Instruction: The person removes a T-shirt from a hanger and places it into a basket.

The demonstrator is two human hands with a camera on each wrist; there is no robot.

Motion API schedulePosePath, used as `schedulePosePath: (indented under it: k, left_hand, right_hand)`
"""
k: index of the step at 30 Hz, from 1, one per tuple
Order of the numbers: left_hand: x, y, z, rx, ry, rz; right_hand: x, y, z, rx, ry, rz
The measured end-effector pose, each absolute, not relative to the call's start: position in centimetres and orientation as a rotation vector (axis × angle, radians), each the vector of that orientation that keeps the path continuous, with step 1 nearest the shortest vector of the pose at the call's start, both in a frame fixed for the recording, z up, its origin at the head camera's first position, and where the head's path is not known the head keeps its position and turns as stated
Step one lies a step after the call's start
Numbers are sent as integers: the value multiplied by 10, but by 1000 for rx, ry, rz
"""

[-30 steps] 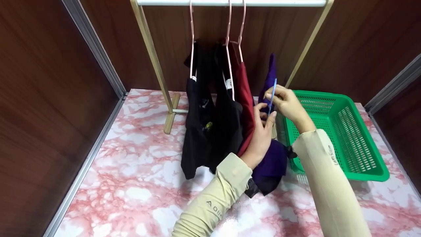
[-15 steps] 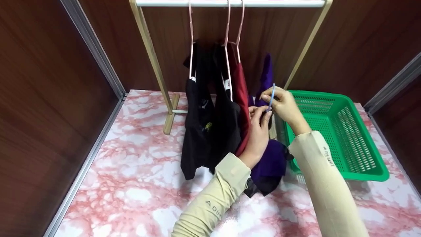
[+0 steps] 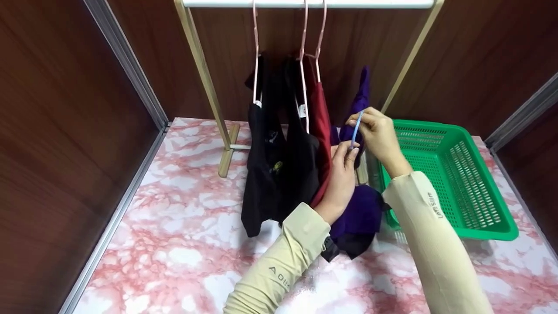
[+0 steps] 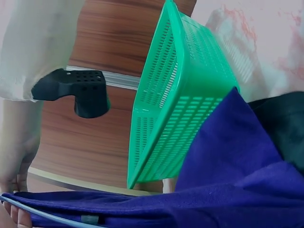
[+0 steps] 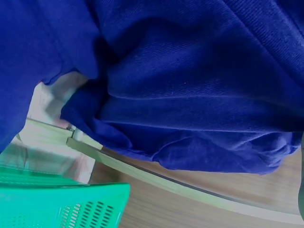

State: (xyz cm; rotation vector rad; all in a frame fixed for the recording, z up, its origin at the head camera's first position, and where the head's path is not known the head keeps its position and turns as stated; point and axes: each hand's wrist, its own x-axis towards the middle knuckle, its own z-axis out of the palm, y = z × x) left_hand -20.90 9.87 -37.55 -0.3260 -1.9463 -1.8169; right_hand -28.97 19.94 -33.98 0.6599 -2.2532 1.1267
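Note:
A purple shirt (image 3: 357, 209) with black at its lower end hangs from both hands. Along its neckline runs a light blue hanger (image 3: 356, 128), seen edge-on as a thin rod. My left hand (image 3: 340, 179) pinches the rod's near end and the cloth between thumb and fingers. Farther back, my right hand (image 3: 379, 135) grips the shirt beside the rod's upper end, fingers curled. In the left wrist view, the hanger (image 4: 52, 217) lies along the opening of the shirt (image 4: 142, 206), with the right hand (image 4: 19, 156) at the left edge. Purple cloth (image 5: 190, 90) fills most of the right wrist view.
Left of the hands, black garments (image 3: 261, 174) and a red one (image 3: 321, 126) hang on pink hangers from a white rail (image 3: 370, 4). A green basket (image 3: 484, 192) stands at the right on the marbled surface (image 3: 174, 244). Wood panels enclose the back and sides.
My left hand has shifted slightly left, and the hanger has come left and down, more slanted. The shirt's upper tip swung left, then back right.

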Motion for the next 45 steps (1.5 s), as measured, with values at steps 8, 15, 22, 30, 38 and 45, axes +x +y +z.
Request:
schedulePosePath:
  k: [8,15,22,30,38,45]
  left_hand:
    - [-211,97,-375,-301,-1990,-1737]
    - [-210,95,-374,-302,-2003,-1718]
    - [-214,92,-372,-284,-1972,-1766]
    - [-210,94,-375,-310,-2014,-1766]
    - [-204,93,-382,-408,-2078,-1610]
    - [-201,93,-383,-472,-2198,-1446]
  right_hand:
    - [-284,192,-325,758,-2256,1198]
    - [-279,191,-312,684,-2240,1270]
    - [-279,196,-303,606,-2204,1329]
    - [-282,206,-299,444,-2141,1349]
    - [-287,217,-298,201,-2099,1388]
    - [-290,222,-300,134,-2113,1335]
